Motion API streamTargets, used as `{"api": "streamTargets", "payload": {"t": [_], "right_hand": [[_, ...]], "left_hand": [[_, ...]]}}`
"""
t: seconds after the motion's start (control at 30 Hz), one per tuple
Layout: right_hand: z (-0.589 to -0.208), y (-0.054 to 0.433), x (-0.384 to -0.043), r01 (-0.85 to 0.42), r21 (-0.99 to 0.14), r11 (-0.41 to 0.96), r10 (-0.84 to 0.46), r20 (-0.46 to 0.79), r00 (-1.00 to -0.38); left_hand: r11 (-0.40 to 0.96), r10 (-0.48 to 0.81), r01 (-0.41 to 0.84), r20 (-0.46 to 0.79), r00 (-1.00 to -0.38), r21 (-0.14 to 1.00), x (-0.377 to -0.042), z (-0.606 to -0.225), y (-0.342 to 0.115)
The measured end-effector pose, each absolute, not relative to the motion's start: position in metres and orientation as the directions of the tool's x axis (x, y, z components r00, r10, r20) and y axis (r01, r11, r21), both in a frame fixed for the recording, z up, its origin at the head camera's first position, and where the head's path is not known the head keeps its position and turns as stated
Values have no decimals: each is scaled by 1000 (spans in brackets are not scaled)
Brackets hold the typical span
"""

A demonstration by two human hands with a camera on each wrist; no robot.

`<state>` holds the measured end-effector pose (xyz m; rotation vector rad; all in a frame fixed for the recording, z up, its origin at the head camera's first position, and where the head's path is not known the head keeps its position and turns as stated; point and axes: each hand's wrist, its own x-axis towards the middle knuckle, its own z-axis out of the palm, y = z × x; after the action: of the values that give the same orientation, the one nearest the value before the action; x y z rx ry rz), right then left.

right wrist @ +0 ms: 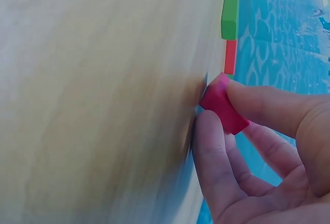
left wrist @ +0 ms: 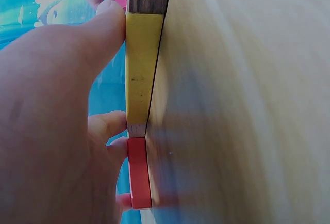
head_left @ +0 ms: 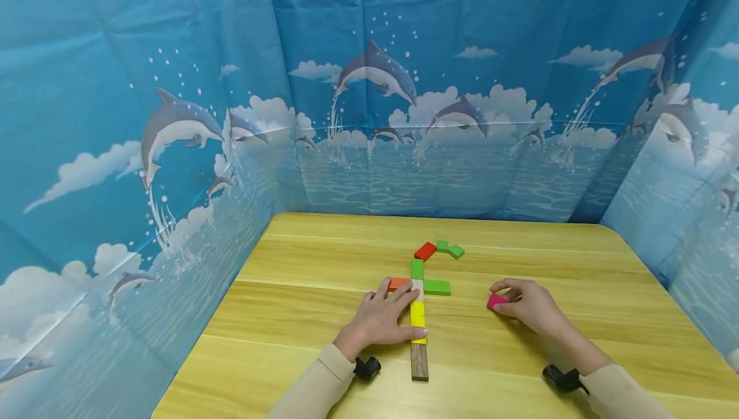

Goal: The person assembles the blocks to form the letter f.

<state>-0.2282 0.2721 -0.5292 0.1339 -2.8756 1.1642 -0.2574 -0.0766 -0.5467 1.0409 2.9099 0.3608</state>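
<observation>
In the head view, flat toy blocks make a line with two side pieces. My left hand (head_left: 383, 316) lies spread over it, thumb on the yellow block (head_left: 417, 316) and fingertips on the pale wooden block (head_left: 418, 292) and the orange-red block (head_left: 398, 284). A dark brown block (head_left: 419, 362) touches the yellow one's near end. Beyond the pale block lies a green block (head_left: 417, 269), with a longer green block (head_left: 437, 287) out to the right. My right hand (head_left: 534, 307) pinches a pink block (right wrist: 225, 105) between thumb and fingers, just above the table.
A red block (head_left: 425, 251) and two small green blocks, one of them the outermost green piece (head_left: 457, 251), curve off at the far end. The wooden table (head_left: 288, 316) meets a blue dolphin-print curtain (head_left: 462, 169) at its back and sides.
</observation>
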Motion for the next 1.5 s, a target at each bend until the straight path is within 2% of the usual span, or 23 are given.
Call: {"api": "streamTargets", "payload": {"t": [0.63, 1.5], "right_hand": [[-527, 271, -244, -50, -745, 665, -38, 33, -999], [-532, 259, -288, -55, -783, 619, 31, 94, -995]], "left_hand": [[755, 622, 616, 52, -781, 224, -259, -547, -75], [752, 629, 621, 42, -776, 223, -259, -547, -76]]}}
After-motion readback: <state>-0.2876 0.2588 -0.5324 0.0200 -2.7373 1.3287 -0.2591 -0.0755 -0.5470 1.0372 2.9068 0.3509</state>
